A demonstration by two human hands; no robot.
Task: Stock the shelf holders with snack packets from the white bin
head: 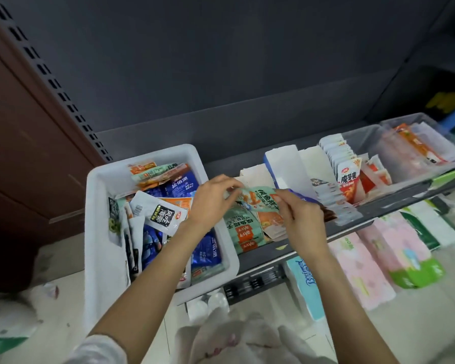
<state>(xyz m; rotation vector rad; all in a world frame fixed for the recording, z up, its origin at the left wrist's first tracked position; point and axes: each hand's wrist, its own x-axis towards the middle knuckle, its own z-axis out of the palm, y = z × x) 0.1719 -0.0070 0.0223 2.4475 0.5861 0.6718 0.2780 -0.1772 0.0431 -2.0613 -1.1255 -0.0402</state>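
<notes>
The white bin (100,179) stands on the left end of the dark shelf, full of mixed snack packets in blue, orange, white and green. Both hands hold one pale green packet (258,199) just right of the bin. My left hand (210,200) pinches its left edge and my right hand (300,216) grips its right side. The packet hovers over a holder with several matching green packets (242,232) lying in it. Further right, clear shelf holders (394,143) carry rows of white and red packets (348,177).
The dark shelf's front rail (310,241) runs diagonally. Below it stand tissue packs in pink (373,258), green and blue (306,279). A slotted grey upright (50,82) and a brown panel rise at left. Pale floor tiles lie underneath.
</notes>
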